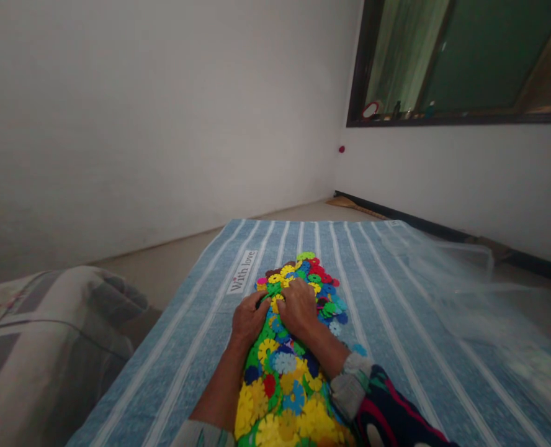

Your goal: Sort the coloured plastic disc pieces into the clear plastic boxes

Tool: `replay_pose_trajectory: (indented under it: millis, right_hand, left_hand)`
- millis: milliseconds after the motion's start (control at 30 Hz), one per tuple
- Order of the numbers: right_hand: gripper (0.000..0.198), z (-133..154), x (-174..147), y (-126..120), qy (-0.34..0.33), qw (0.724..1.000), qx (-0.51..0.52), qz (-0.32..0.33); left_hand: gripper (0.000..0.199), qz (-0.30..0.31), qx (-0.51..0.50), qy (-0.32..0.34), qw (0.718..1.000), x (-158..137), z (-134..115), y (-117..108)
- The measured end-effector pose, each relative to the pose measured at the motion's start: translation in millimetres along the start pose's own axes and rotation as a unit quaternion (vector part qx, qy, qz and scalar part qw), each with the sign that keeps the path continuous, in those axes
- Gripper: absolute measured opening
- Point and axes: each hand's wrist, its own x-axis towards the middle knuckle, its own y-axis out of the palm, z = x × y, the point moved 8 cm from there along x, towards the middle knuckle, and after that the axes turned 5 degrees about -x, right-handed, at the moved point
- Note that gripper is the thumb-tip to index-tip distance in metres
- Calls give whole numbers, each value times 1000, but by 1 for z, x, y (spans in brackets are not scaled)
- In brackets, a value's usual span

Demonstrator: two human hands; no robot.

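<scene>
A long heap of flat, notched plastic snowflake discs [285, 363] in yellow, green, blue, red and other colours runs away from me between my forearms. Near its far part, my left hand [250, 318] rests at the left side, its fingers bent in and touching the discs. My right hand [300, 305] lies over the top of the heap, fingers curled down among the pieces and thumb toward the left hand. The fingertips of both hands are partly hidden, so whatever they grip cannot be made out. A yellow disc [277, 303] shows between the two thumbs.
The heap lies on a blue cloth [201, 347] with white stripes and a "With love" patch [242, 272]. Clear plastic containers [461, 267] stand at the right. Fabric-covered furniture [47, 354] is at the left. Behind are white walls [164, 112] and a window [471, 56].
</scene>
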Motion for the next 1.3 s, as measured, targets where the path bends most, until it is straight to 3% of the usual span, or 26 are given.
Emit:
replay_pose_trajectory:
  millis: [133, 300, 567, 900, 1300]
  right_hand:
    - [5, -11, -5, -5, 26, 993, 105, -41]
    - [12, -22, -9, -14, 44, 971, 231, -46]
    - [12, -57, 6, -26, 105, 936, 330, -59]
    - [17, -71, 28, -20, 105, 967, 220, -71]
    - [17, -78, 19, -1, 82, 992, 78, -59]
  left_hand:
    - [34, 5, 9, 1, 1000, 0, -1, 1]
    - [33, 6, 14, 0, 1000, -1, -2, 1]
    - [34, 9, 16, 8, 1000, -2, -2, 4]
    - [34, 7, 16, 2, 1000, -4, 1, 4]
    - [38, 34, 54, 20, 998, -1, -10, 8]
